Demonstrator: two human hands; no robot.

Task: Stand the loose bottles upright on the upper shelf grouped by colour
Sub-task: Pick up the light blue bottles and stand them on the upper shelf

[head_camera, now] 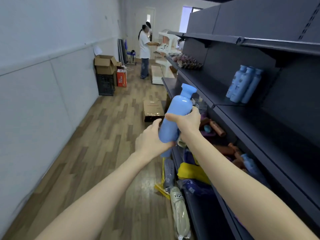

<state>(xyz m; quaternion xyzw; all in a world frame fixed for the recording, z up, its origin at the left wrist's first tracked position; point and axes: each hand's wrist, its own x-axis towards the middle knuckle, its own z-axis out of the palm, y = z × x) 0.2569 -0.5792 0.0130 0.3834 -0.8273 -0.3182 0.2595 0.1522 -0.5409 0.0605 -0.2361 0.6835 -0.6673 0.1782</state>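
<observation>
A blue bottle [174,118] is held in mid-air between both hands, tilted with its flared cap [188,90] pointing up and away, in front of the dark shelving on the right. The right hand [187,118] has its grip clamped round the middle of the body, thumb across the near face. The left hand [150,141] cups the base, thumb up the side and fingers curled beneath, so its grip is closed on the bottle too. On the upper shelf [204,84], further right, three blue bottles [244,84] stand upright, touching one another; the free space just beside them looks like the place for this one. Below, on the lower shelf [230,134], brown bottles [217,128] and another blue one [251,164] lie loose on their sides. The held bottle looks like smooth, glossy rigid plastic, so probably light, stiff and somewhat slippery. A hold round the straight body seems safer than the narrow neck, with the base set down flat because the tall shape may tip.
</observation>
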